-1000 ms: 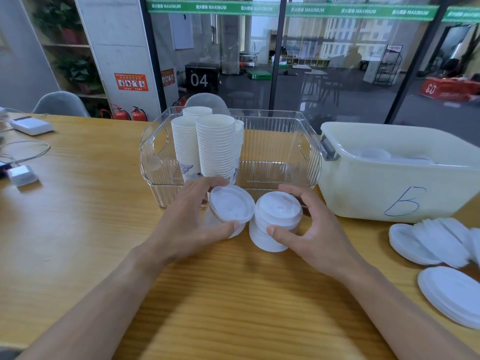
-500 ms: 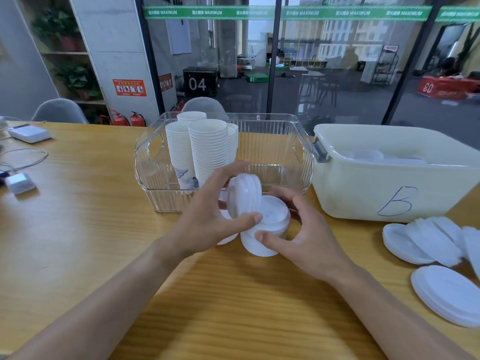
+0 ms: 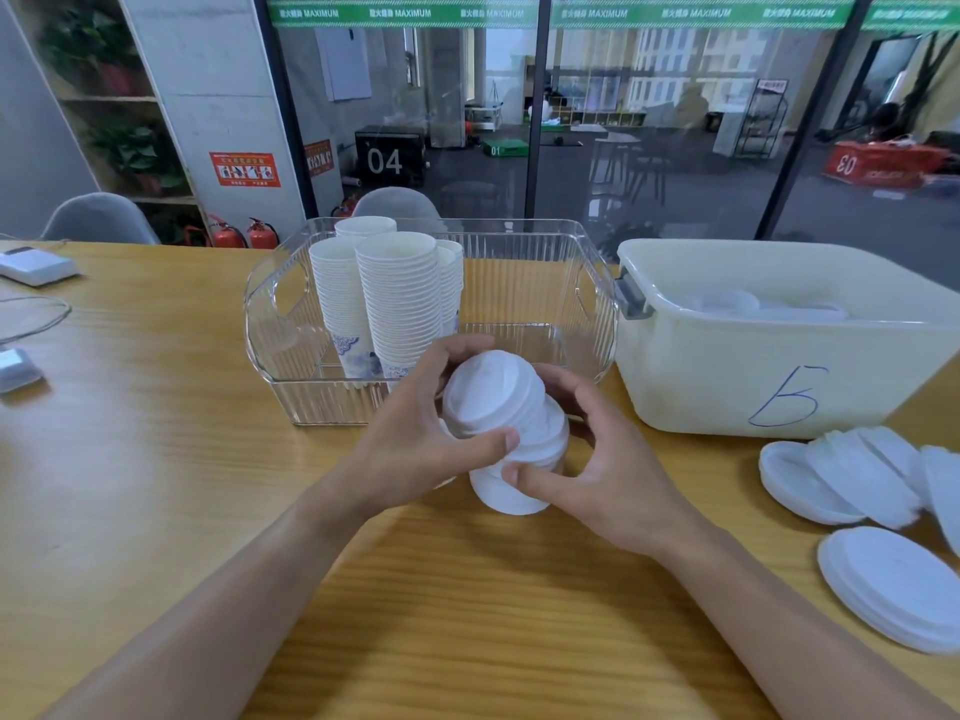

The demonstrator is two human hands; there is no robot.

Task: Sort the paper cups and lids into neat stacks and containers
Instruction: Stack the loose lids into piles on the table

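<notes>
Together, left hand (image 3: 415, 449) and right hand (image 3: 613, 475) clasp the lid stack (image 3: 511, 433) between them.

A wooden worktop (image 3: 130, 459) fills the foreground, its grain running crosswise. Behind it stand two grey chairs (image 3: 98, 218) and a glass partition (image 3: 649, 122) with dark frames, topped by a green banner strip (image 3: 571, 14). At left, a grey pillar (image 3: 208, 96) carries an orange notice (image 3: 245, 169) — red fire extinguishers (image 3: 244, 233) at its foot, a plant shelf (image 3: 104, 96) beside it. Daylight shows through far windows.

"b" on bin (image 3: 779, 366), "04" on box (image 3: 387, 158)
</notes>
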